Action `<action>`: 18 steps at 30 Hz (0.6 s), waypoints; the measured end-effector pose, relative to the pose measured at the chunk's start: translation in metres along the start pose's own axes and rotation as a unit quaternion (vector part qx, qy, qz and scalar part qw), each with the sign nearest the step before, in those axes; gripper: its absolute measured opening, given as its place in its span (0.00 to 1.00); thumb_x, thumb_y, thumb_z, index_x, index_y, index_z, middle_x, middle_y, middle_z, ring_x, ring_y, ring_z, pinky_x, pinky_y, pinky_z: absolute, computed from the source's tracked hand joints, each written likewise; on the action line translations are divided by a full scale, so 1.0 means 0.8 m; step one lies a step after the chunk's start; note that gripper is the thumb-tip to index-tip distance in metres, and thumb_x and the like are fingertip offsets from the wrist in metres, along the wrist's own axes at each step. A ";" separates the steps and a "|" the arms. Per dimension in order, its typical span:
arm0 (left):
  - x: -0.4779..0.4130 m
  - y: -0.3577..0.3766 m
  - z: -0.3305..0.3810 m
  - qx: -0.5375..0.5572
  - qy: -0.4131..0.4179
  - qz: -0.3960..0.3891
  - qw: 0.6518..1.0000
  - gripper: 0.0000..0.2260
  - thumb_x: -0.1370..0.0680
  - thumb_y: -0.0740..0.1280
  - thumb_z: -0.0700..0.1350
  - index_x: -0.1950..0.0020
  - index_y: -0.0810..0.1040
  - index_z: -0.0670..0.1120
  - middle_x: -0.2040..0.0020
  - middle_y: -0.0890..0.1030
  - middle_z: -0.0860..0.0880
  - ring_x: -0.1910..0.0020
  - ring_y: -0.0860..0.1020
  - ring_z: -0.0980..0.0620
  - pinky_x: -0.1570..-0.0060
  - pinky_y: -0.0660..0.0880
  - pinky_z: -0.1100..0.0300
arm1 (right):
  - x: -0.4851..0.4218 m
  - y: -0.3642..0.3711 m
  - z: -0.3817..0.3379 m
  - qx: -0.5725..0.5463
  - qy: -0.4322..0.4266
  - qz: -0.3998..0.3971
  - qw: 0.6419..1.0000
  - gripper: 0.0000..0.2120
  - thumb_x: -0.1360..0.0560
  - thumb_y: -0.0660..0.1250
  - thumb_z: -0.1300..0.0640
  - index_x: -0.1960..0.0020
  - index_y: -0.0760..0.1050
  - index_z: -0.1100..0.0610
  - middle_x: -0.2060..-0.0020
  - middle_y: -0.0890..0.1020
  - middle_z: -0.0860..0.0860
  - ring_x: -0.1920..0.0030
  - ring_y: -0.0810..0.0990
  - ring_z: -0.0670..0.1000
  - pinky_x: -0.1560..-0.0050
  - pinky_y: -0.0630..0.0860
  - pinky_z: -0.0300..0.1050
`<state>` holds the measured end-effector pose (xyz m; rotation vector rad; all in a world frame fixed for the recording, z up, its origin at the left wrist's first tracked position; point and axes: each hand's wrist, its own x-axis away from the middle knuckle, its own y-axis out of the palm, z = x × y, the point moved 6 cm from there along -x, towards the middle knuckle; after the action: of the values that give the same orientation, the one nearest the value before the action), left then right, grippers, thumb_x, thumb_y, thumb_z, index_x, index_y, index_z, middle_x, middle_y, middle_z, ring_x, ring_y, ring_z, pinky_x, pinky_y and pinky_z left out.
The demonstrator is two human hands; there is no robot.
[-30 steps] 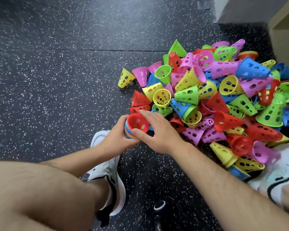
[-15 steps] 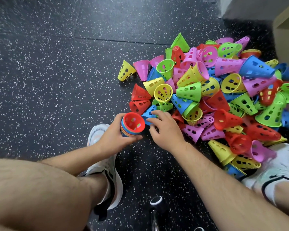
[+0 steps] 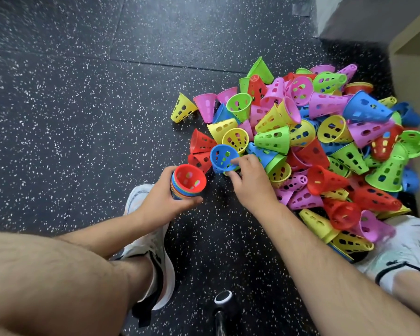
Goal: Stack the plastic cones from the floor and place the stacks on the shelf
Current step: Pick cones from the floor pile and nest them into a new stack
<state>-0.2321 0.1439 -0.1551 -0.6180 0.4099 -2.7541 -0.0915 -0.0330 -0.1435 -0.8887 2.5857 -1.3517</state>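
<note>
We are gripping the nested stack of coloured plastic cones [image 3: 188, 183] mouth-up in our left hand [image 3: 164, 203] — ready to receive — while our right hand [image 3: 251, 184] is pinching a blue perforated plastic cone [image 3: 221, 157] by its rim at the floor heap [image 3: 325, 141]'s near edge.

Bright, even indoor light with soft shadows under the cones [image 3: 301, 146]; wide-angle lens bends the edges, and the leg [image 3: 46, 287] up close looks soft.
</note>
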 end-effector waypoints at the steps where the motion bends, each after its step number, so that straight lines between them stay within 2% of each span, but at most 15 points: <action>1: -0.001 0.000 -0.001 0.002 -0.003 0.000 1.000 0.32 0.31 0.83 0.43 0.34 0.70 0.50 0.46 0.81 0.56 0.52 0.80 0.66 0.50 0.74 0.71 | -0.001 -0.003 0.001 -0.010 -0.001 0.014 1.000 0.12 0.21 0.67 0.57 0.40 0.77 0.60 0.46 0.76 0.54 0.47 0.76 0.57 0.41 0.73 0.54; 5: -0.006 -0.003 0.000 0.002 -0.002 0.008 1.000 0.31 0.31 0.83 0.44 0.34 0.70 0.51 0.45 0.81 0.56 0.51 0.79 0.67 0.50 0.72 0.73 | -0.003 -0.015 -0.008 -0.057 -0.026 0.070 0.996 0.10 0.20 0.64 0.54 0.44 0.80 0.58 0.52 0.77 0.53 0.47 0.76 0.56 0.45 0.75 0.55; 9: -0.012 -0.005 -0.003 0.007 -0.007 0.010 1.000 0.33 0.32 0.84 0.46 0.33 0.70 0.51 0.43 0.81 0.56 0.47 0.80 0.63 0.45 0.74 0.67 | -0.007 -0.021 -0.028 -0.094 -0.048 0.083 0.991 0.11 0.20 0.62 0.55 0.44 0.80 0.57 0.50 0.77 0.52 0.46 0.77 0.56 0.45 0.76 0.55; 14: -0.013 -0.001 -0.005 0.010 -0.007 0.016 1.000 0.32 0.31 0.84 0.44 0.33 0.70 0.49 0.44 0.81 0.57 0.48 0.80 0.66 0.47 0.73 0.71 | -0.013 -0.028 -0.043 -0.103 -0.081 0.114 0.985 0.10 0.19 0.61 0.55 0.45 0.79 0.57 0.48 0.77 0.50 0.45 0.77 0.55 0.44 0.75 0.55; 18: -0.014 0.000 -0.012 0.009 -0.015 0.018 1.000 0.32 0.31 0.84 0.46 0.34 0.70 0.50 0.45 0.81 0.58 0.48 0.80 0.64 0.46 0.73 0.68 | -0.013 -0.028 -0.047 -0.101 -0.091 0.119 0.984 0.14 0.19 0.59 0.52 0.44 0.80 0.58 0.44 0.78 0.51 0.43 0.76 0.54 0.41 0.75 0.52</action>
<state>-0.2267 0.1492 -0.1674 -0.6409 0.3858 -2.7086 -0.0857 -0.0101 -0.1054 -0.6646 2.6159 -0.9169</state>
